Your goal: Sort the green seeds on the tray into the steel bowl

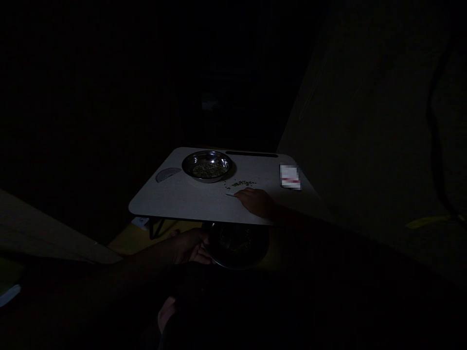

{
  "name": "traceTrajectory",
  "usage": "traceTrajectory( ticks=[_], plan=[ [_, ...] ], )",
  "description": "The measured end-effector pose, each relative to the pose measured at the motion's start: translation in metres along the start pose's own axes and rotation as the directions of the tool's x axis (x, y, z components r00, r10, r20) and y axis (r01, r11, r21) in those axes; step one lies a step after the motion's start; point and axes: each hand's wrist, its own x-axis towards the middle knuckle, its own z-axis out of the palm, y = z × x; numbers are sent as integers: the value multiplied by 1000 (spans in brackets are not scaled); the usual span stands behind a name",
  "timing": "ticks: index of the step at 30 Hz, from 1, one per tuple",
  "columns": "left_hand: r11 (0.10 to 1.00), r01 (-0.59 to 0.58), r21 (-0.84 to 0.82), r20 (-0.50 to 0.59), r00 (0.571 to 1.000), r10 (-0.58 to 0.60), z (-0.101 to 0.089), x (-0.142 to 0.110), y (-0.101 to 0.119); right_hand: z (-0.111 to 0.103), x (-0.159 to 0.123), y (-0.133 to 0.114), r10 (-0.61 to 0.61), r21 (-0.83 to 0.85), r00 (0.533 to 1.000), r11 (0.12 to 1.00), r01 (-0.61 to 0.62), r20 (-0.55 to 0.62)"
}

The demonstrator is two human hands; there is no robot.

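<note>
In very dim light, my left hand (pixel 200 249) grips the left rim of a dark metal bowl (pixel 233 266), held just below the table's front edge. A few small bits show faintly inside it. My right hand (pixel 255 200) rests on the white table (pixel 182 201), fingers closed on a thin pale strip (pixel 230 195) whose kind I cannot make out. Just beyond those fingers lies a loose scatter of small greenish-brown grains (pixel 243 183). Farther back on the left stands a shiny steel bowl (pixel 208 180) with many similar grains (pixel 209 169) in it.
A phone-like flat object (pixel 290 177) with a blurred face lies at the table's right side. The table has a dark slot (pixel 251 154) along its back and a printed half-round mark (pixel 168 174) at left. A wall (pixel 365 136) rises on the right.
</note>
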Motion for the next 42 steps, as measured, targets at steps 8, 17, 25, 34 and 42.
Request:
traceTrajectory(
  ticks=[8, 17, 25, 34, 42],
  plan=[
    [1000, -7, 15, 27, 1000, 7, -3, 2, -1, 1, 1, -5, -51, 48, 998, 997, 53, -44],
    [1000, -3, 21, 4, 1000, 3, -1, 0, 0, -9, 0, -10, -47, 91, 999, 995, 49, -26],
    [1000, -16, -6, -3, 1000, 16, -1, -1, 0, -13, -3, -16, -36, 107, 999, 994, 37, -13],
    [1000, 4, -7, 9, 1000, -4, -1, -1, 2, -13, -13, -9, 136, 112, 991, 985, -134, -4],
    [1000, -8, -9, -18, 1000, 8, -4, 2, -1, -7, -16, 1, 161, 149, 986, 977, -152, -49]
  ],
)
